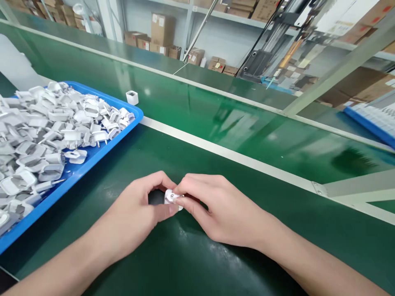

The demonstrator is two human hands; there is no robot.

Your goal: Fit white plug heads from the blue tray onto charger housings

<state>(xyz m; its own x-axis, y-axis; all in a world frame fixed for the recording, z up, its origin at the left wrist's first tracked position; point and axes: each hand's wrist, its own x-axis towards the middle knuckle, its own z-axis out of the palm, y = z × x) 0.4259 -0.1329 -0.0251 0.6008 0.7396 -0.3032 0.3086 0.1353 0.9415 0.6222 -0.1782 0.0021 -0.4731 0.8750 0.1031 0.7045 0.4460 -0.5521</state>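
Observation:
Above the dark green work surface, my left hand (135, 218) grips a small white plug casing (168, 196) between thumb and index finger. A round metal spot shows on the casing's upper face. My right hand (222, 209) meets it from the other side, thumb and index fingertip pinched together against the casing. Something tiny with a metallic glint shows at those right fingertips, too small to name. The fingers partly cover the casing.
A blue tray (101, 158) heaped with white plug casings (40, 119) stands at the left. One loose white casing (132, 97) sits behind it on the green belt (197, 111). A pale metal rail (228, 154) crosses beyond my hands. Another blue tray (367, 123) is at far right.

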